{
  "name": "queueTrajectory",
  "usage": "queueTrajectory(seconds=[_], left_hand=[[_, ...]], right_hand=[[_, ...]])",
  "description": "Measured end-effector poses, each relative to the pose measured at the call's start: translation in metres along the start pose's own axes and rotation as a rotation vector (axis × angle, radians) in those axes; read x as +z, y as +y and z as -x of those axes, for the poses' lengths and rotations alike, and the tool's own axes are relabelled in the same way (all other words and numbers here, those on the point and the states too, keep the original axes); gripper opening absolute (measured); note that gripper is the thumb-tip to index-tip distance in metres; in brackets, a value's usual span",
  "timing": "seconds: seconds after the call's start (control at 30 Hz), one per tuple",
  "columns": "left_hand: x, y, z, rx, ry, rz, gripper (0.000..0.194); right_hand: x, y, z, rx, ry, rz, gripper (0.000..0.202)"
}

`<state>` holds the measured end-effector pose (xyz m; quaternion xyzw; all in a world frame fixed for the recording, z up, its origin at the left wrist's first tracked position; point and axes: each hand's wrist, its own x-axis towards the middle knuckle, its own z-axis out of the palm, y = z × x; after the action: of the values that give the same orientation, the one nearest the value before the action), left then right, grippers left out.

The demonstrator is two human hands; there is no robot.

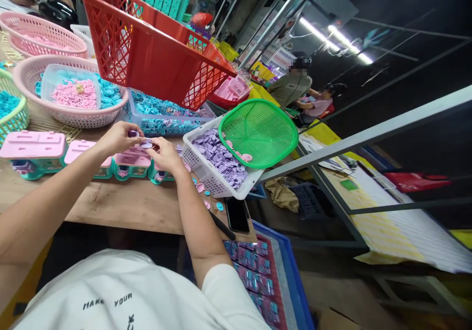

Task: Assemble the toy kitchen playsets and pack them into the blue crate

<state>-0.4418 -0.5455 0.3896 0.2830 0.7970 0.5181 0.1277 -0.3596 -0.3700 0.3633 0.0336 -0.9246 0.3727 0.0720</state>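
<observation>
Both my hands meet above a row of pink-and-teal toy pieces on the wooden table. My left hand [120, 137] has its fingers pinched on a small purple piece [133, 134]. Close beside it, my right hand [164, 154] grips another flat purple piece [146, 144] between thumb and fingers. Below them stand the toys with pink tops [132, 158], and a longer one [33, 145] is at the left end. Right of my hands, a white basket [206, 168] holds many purple pieces [221, 158].
A green basket [258, 133] rests on the white one. Behind stand a large red crate [155, 49], a clear bin [165, 123] of blue parts and a pink basket [86, 118]. A phone [237, 215] lies at the table's right edge. People are in the background.
</observation>
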Motion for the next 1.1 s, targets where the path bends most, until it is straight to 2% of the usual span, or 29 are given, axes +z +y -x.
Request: queueTrajectory(seconds=[0.13, 0.23, 0.33, 0.47, 0.63, 0.77, 0.87, 0.97, 1.03, 1.1], left_hand=[[-0.002, -0.008, -0.013, 0.019, -0.055, -0.264, 0.038], [-0.006, -0.011, -0.021, 0.035, -0.100, -0.415, 0.031], [-0.008, -0.011, -0.027, 0.116, -0.118, -0.545, 0.026], [-0.006, -0.004, -0.029, 0.175, -0.120, -0.749, 0.027], [0.005, 0.006, -0.016, 0.179, -0.113, -0.917, 0.028], [0.017, 0.006, -0.003, 0.162, -0.068, -0.999, 0.036], [0.023, 0.005, 0.002, 0.144, -0.066, -0.991, 0.039], [0.019, 0.004, 0.004, 0.135, -0.040, -0.887, 0.035], [0.010, 0.003, 0.008, 0.117, -0.007, -0.670, 0.033], [-0.004, 0.002, 0.015, 0.065, 0.027, -0.329, 0.041]], right_hand=[[-0.004, 0.008, -0.009, 0.028, -0.127, -0.060, 0.037], [-0.008, 0.008, -0.014, -0.001, -0.161, -0.052, 0.032], [-0.011, 0.005, -0.016, -0.024, -0.140, -0.011, 0.020], [-0.014, 0.005, -0.017, -0.027, -0.130, -0.026, 0.017], [-0.013, 0.011, -0.019, -0.045, -0.086, 0.046, 0.021], [-0.001, 0.014, -0.015, -0.062, 0.008, 0.218, 0.021], [0.010, 0.014, -0.006, -0.051, 0.078, 0.283, 0.024], [0.013, 0.010, 0.002, -0.028, 0.126, 0.311, 0.025], [0.012, 0.002, 0.006, -0.029, 0.172, 0.307, 0.024], [0.011, -0.012, 0.008, -0.077, 0.233, 0.263, 0.030]])
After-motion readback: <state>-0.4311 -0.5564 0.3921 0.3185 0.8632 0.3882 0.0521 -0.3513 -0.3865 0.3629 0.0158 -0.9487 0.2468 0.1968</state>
